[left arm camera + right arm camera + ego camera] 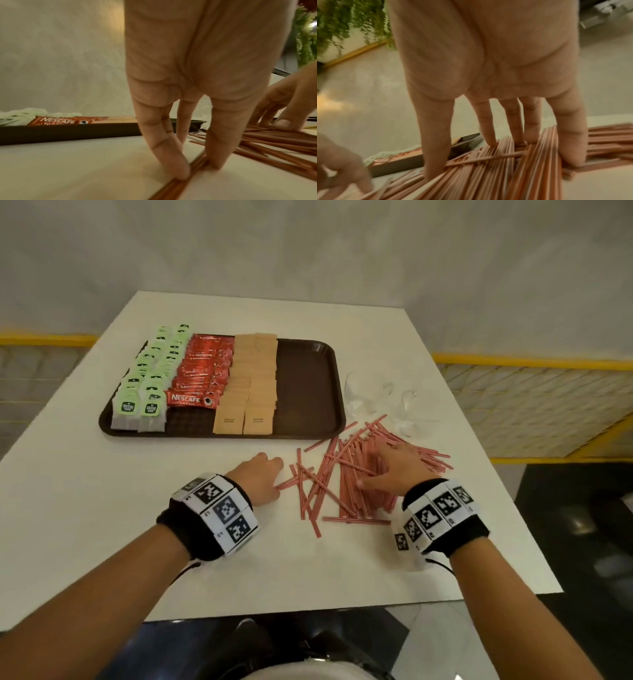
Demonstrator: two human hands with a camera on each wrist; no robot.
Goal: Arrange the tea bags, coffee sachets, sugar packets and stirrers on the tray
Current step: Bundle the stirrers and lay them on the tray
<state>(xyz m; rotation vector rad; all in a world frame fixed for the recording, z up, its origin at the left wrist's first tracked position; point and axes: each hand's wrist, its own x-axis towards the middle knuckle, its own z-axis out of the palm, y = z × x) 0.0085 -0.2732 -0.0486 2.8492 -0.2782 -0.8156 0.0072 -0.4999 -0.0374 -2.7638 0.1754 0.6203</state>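
**Both hands down on the loose stirrers beside the tray**

A brown tray [308,392] sits on a white table [85,491]. On it lie two rows of green-tagged tea bags [147,378] at the left, then red coffee sachets [202,368], then two rows of tan sugar packets [246,381]; the right part of the tray is bare.

The red-and-white stirrers [346,474] lie scattered on the table, near the tray's front right corner.

The left hand [258,479] stands on its fingertips at the left edge of the pile, thumb and fingers pinching a small bundle of stirrers against the table. The right hand [394,470] is spread over the thick middle of the pile, straight fingers pressing down on it.

Crumpled clear plastic [376,402] lies just right of the tray.
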